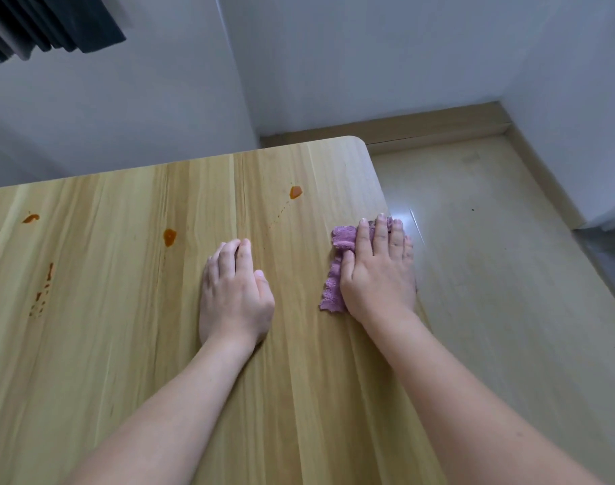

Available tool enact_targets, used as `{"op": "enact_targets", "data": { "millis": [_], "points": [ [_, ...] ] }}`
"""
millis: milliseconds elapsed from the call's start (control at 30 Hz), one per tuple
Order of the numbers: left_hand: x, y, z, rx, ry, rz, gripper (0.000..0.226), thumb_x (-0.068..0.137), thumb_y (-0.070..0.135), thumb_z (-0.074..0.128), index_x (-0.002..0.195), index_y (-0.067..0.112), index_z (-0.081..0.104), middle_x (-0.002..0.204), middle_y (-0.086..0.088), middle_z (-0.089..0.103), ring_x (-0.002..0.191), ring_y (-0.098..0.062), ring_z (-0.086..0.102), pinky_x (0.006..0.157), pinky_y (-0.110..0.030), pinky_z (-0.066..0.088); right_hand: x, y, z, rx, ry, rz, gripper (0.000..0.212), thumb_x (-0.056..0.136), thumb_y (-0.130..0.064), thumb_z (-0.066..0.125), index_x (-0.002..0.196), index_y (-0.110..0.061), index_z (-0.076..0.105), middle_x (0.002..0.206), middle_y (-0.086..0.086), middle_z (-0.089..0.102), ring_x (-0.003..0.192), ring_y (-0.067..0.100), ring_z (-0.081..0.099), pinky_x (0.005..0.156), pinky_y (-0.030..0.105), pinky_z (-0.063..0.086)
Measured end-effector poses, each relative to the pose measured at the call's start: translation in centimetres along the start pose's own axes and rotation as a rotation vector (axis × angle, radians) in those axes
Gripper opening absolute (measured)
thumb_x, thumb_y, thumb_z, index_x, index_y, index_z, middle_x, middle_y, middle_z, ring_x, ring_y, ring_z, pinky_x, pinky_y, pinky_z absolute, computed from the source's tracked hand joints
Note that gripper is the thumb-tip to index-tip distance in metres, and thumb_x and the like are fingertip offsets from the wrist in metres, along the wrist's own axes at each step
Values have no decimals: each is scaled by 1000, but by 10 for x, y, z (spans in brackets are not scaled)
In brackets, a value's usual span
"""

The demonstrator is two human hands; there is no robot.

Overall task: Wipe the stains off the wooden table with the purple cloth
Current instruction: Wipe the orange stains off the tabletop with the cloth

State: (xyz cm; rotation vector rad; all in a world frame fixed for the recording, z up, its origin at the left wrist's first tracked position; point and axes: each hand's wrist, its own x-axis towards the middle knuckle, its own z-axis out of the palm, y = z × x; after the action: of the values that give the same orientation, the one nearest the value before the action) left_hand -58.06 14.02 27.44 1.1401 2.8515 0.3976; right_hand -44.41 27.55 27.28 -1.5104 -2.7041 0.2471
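Pressing flat on the purple cloth [337,271], the right hand [379,271] lies with straight, slightly spread fingers at the right edge of the wooden bench [131,344]. The cloth is bunched beneath the palm and shows along the thumb side. The left hand [234,292] rests palm-down on bare wood, fingers straight and close together, holding nothing. Orange stains sit apart from the cloth: one [295,192] beyond the hands, one [169,237] left of the left hand, one [30,218] far left, and a streak [49,273] below it.
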Motion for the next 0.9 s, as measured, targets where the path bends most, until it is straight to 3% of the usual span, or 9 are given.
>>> {"op": "enact_targets", "data": {
  "millis": [100, 233, 300, 400, 467, 767, 900],
  "points": [
    [0, 0, 1, 3, 13, 5, 53, 92, 21, 40, 143, 8, 36, 149, -11, 35, 139, -27, 27, 116, -41, 21, -11, -32, 6, 40, 10, -163, 66, 95, -43, 11, 154, -14, 14, 161, 13, 5, 148, 29, -4, 117, 41, -11],
    [-1, 0, 1, -7, 38, -28, 54, 91, 20, 37, 142, 5, 37, 148, -12, 37, 138, -27, 29, 116, -41, 22, -15, -46, 11, 84, -13, -344, 64, 96, -43, 12, 152, -14, 24, 160, 9, 15, 148, 26, 4, 120, 43, 0],
    [-2, 2, -1, 18, 63, -66, 57, 88, 23, 33, 142, 5, 38, 148, -12, 37, 137, -27, 30, 117, -41, 20, 1, -29, 8, 67, 0, -315, 61, 98, -44, 15, 153, -17, 22, 161, 7, 13, 148, 25, 4, 120, 42, 0],
    [-5, 3, -1, 44, 44, -109, 60, 89, 27, 29, 145, 7, 33, 152, -9, 32, 142, -25, 24, 119, -40, 13, 27, -8, 1, 18, -33, -65, 59, 100, -42, 16, 155, -19, 9, 162, 7, 1, 148, 25, -6, 119, 41, -8],
    [-5, 2, -1, 50, 39, -128, 62, 88, 28, 27, 146, 7, 30, 154, -8, 29, 144, -23, 19, 120, -40, 10, 31, -17, 0, 8, -22, -25, 60, 100, -41, 16, 154, -16, 7, 162, 10, 0, 148, 27, -7, 118, 40, -11],
    [-3, 2, -1, 63, 73, -172, 68, 83, 28, 20, 142, 0, 37, 148, -15, 38, 141, -29, 28, 117, -42, 20, 28, -104, 12, 24, -42, -501, 74, 90, -43, -4, 153, -12, 17, 161, 11, 9, 148, 27, -1, 118, 41, -8],
    [-2, 2, 1, 58, 62, -159, 69, 82, 28, 19, 144, 1, 34, 151, -14, 33, 143, -28, 23, 118, -41, 16, 62, -100, 13, 28, -57, -468, 63, 98, -45, 5, 154, -18, 15, 162, 6, 6, 148, 24, -3, 119, 42, -7]
  ]
}}
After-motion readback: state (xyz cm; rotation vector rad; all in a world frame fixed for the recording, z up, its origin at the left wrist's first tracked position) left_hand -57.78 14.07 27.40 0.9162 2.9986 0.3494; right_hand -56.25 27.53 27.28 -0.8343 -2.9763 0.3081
